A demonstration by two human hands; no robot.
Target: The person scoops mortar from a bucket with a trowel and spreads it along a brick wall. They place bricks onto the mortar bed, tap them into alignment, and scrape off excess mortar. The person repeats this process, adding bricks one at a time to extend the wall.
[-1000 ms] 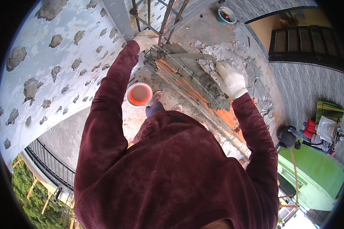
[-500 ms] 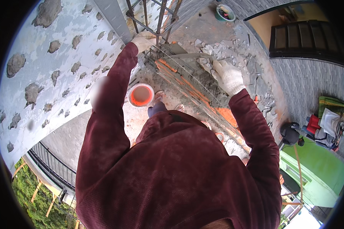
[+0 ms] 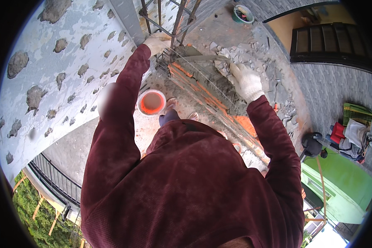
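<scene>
My right hand point(image 3: 247, 82), in a white knit glove, is closed round the near end of a long, thin grey blade-like tool point(image 3: 202, 58). The tool reaches left across wet grey mortar point(image 3: 211, 76) on top of a low course of orange bricks point(image 3: 202, 89). My left hand point(image 3: 156, 44), gloved too, is at the upright steel rebar point(image 3: 175, 29) by the wall corner. Its fingers point toward the bars and are partly hidden, so their grip is unclear. A taut string point(image 3: 206, 76) slants along the brick course from near the rebar.
An orange bucket with a pale rim point(image 3: 152, 102) stands beside my feet. Left rises a white wall point(image 3: 76, 49) with rough mortar patches. Broken rubble point(image 3: 273, 78) lies beyond the bricks. A tub with tools point(image 3: 243, 14) is at the back; piled cloths point(image 3: 353, 132) lie at right.
The blade-like tool's far end has shifted slightly left over the mortar. Both hands stay in nearly the same places, and the view has turned a little.
</scene>
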